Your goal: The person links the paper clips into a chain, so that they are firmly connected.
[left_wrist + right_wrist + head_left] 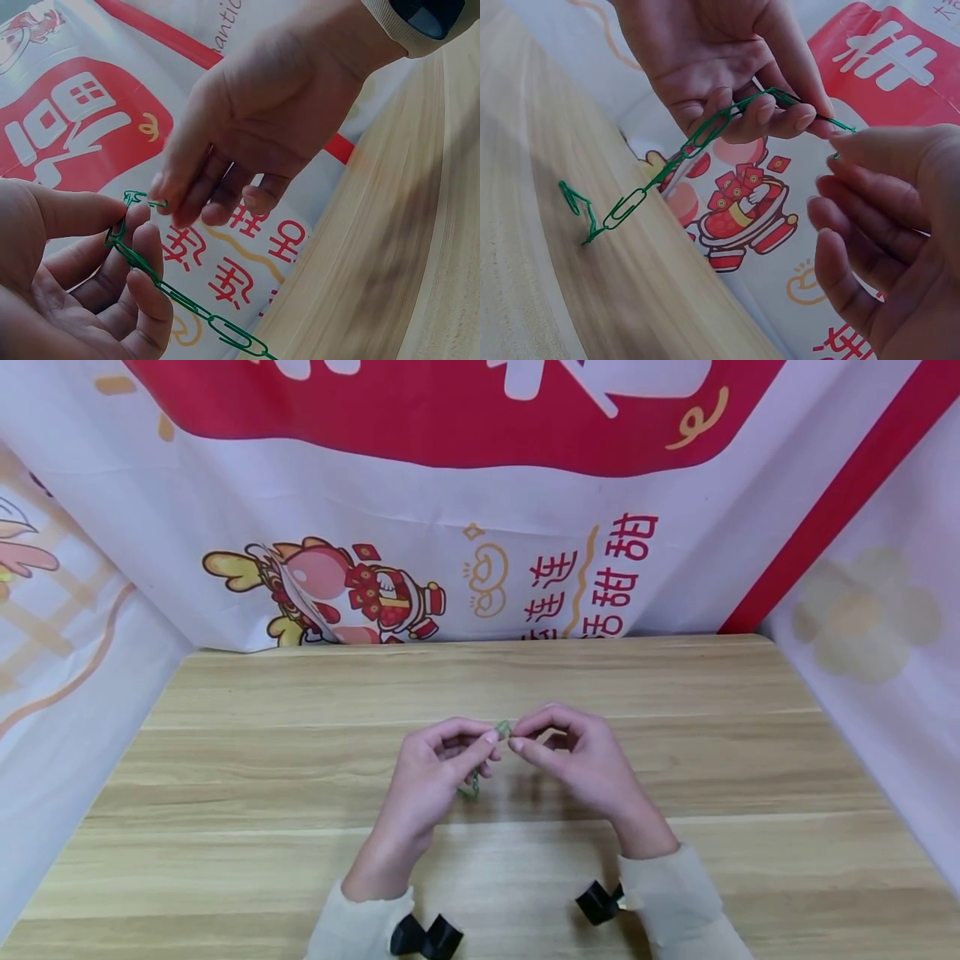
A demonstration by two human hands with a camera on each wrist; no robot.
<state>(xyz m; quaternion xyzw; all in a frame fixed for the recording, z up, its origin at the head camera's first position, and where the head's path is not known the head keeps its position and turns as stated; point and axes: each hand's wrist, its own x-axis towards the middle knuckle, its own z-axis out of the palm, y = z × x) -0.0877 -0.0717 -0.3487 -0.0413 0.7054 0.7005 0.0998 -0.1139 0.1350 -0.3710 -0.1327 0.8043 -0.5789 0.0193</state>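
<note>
A chain of green paper clips (625,209) runs between the two hands, its loose end trailing down to the wooden surface in the right wrist view. My left hand (429,770) pinches the chain near its upper end between thumb and index finger, and several linked clips pass across its other fingers. At that upper end, my right hand (585,758) pinches a green paper clip (133,196) between thumb and forefinger. The fingertips of both hands are close together. Whether this end clip is hooked into the chain is hard to tell, since fingers cover part of it.
The hands are over a light wood-grain table (247,768). Behind it hangs a white cloth (420,497) printed with red shapes, lettering and a cartoon figure. More printed cloth lines the left and right sides. Black devices (442,937) sit at both sleeve cuffs.
</note>
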